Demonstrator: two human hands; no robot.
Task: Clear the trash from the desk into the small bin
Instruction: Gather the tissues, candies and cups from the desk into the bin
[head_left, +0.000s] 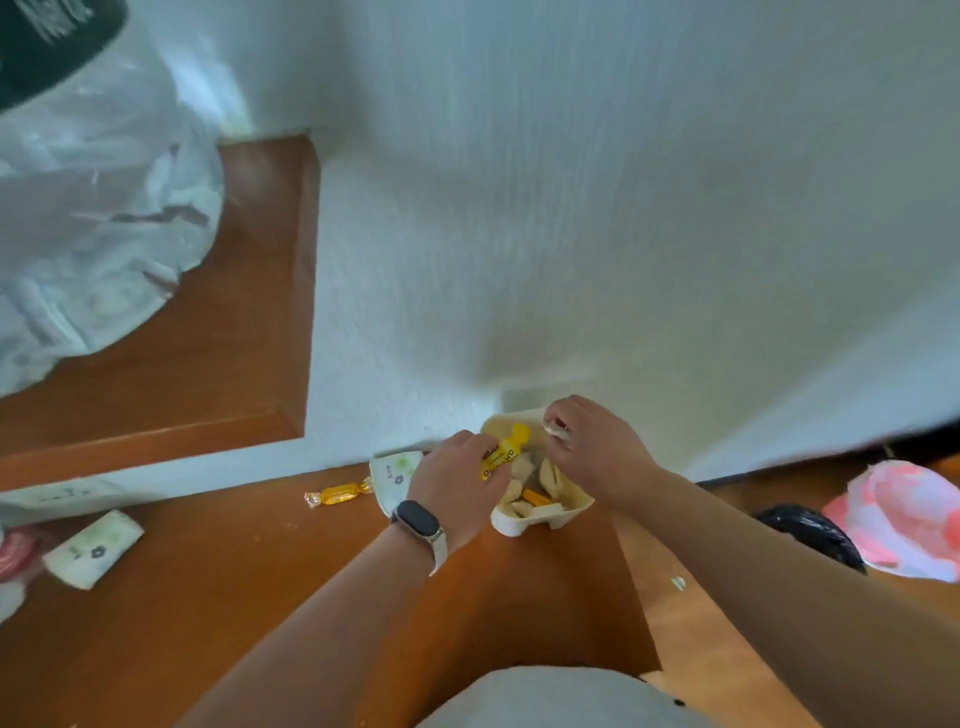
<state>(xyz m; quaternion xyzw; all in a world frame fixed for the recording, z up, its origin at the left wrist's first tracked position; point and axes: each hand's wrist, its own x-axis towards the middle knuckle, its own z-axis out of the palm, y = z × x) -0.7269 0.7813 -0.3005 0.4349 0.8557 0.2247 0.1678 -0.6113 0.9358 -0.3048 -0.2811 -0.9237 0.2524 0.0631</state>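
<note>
A small cream bin (540, 519) stands on the wooden desk (218, 597) against the white wall, with several wrappers and paper scraps inside it. My left hand (457, 483), a dark watch on its wrist, holds a yellow wrapper (506, 451) over the bin's left rim. Over the bin's far rim, my right hand (592, 447) pinches a small white scrap (556, 431). A yellow twisted candy wrapper (340, 492) lies on the desk left of the bin. A white packet with a flower print (392, 475) leans by the wall behind my left hand. Another such packet (93, 548) lies at the far left.
A clear plastic bag (88, 234) fills a wooden shelf at the upper left. To the right, beyond the desk edge, lie a pink and white bag (904, 519) and a black bag (810, 532). A tiny scrap (678, 582) sits on the lighter floor.
</note>
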